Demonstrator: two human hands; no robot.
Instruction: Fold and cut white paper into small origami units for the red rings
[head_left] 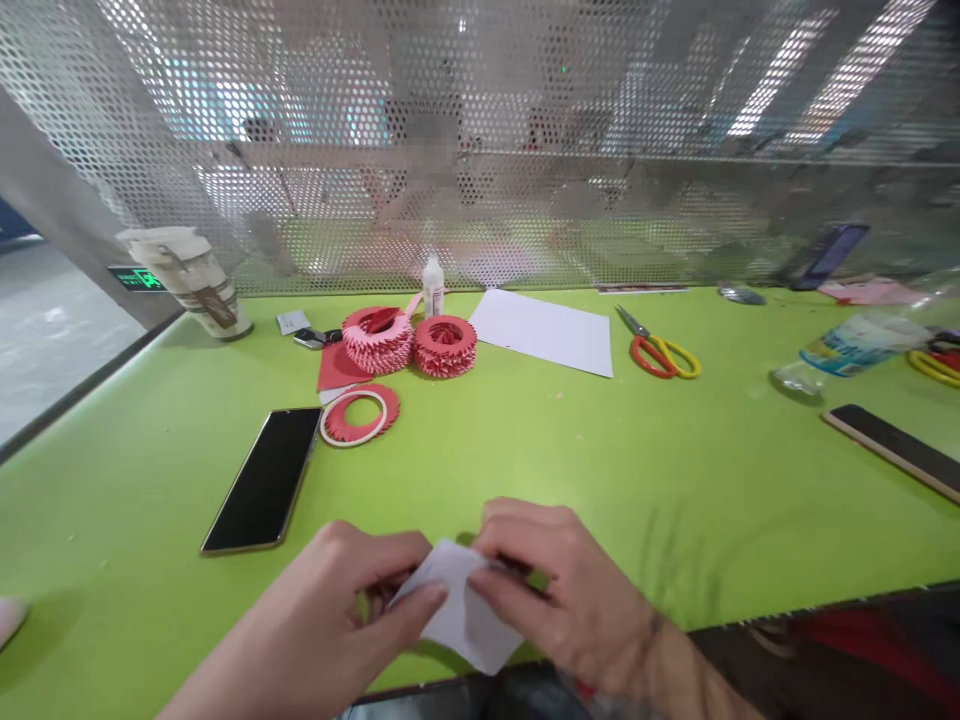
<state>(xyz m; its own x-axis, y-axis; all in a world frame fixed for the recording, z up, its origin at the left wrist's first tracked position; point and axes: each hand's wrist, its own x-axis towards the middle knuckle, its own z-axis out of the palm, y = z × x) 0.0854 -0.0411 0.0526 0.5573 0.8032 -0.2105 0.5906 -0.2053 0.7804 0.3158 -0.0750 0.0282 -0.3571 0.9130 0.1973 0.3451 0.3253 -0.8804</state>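
Paper (pixel 456 615): lower centre, between my left hand (pixel 352 610) and right hand (pixel 559 590), corner toward frame's bottom.
Fingers: pinching its opposite sides.

Your left hand (pixel 375 605) and right hand (pixel 551 575) are bare, with rounded knuckles, and your forearms are uncovered. Thin, dark, blurred streaks cross your right wrist; whether they are markings or shadows is unclear.

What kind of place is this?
Probably a shared craft table: scissors, a small white bottle and rings of folded red and pink paper lie about, and two hands hold white paper.
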